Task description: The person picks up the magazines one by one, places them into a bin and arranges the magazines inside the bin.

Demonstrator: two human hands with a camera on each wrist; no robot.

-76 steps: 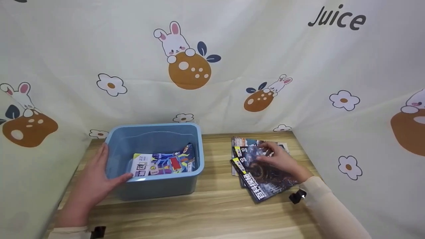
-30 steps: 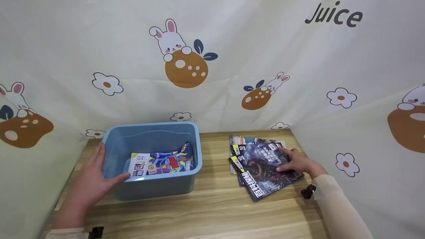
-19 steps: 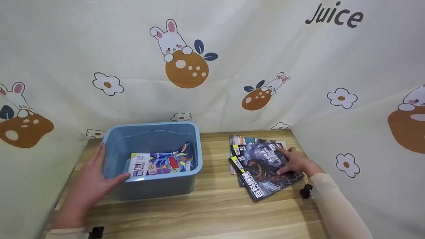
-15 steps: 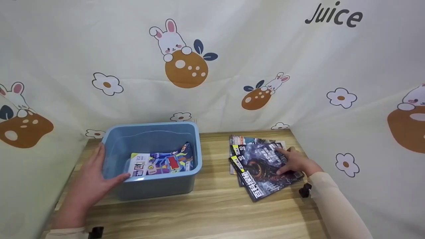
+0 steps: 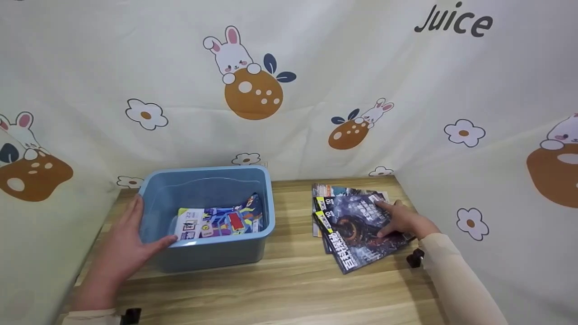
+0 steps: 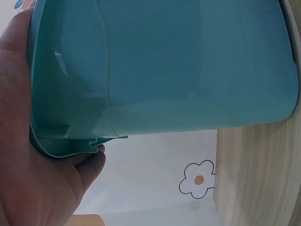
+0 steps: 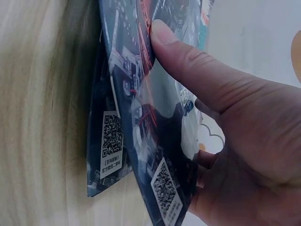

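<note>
A blue plastic bin (image 5: 212, 256) stands left of centre on the wooden table, with a colourful booklet (image 5: 216, 222) lying inside. My left hand (image 5: 119, 248) holds its front-left corner, thumb over the rim and palm against the wall (image 6: 178, 66). To the right lies a fanned stack of magazines (image 5: 329, 190). My right hand (image 5: 403, 221) is at the right edge of the dark top magazine (image 5: 356, 225). In the right wrist view the thumb (image 7: 188, 56) presses on the cover (image 7: 141, 122) and the fingers curl under its edge.
A cartoon-print cloth (image 5: 289, 90) walls in the table at the back and on both sides. Bare wood (image 5: 293, 289) stretches between the bin and the magazines and along the front. A small black clip (image 5: 413, 258) sits at my right sleeve.
My right hand slid from the middle of the top cover to its right edge and took hold there; over the last second it has hardly moved. The left hand and bin stayed still.
</note>
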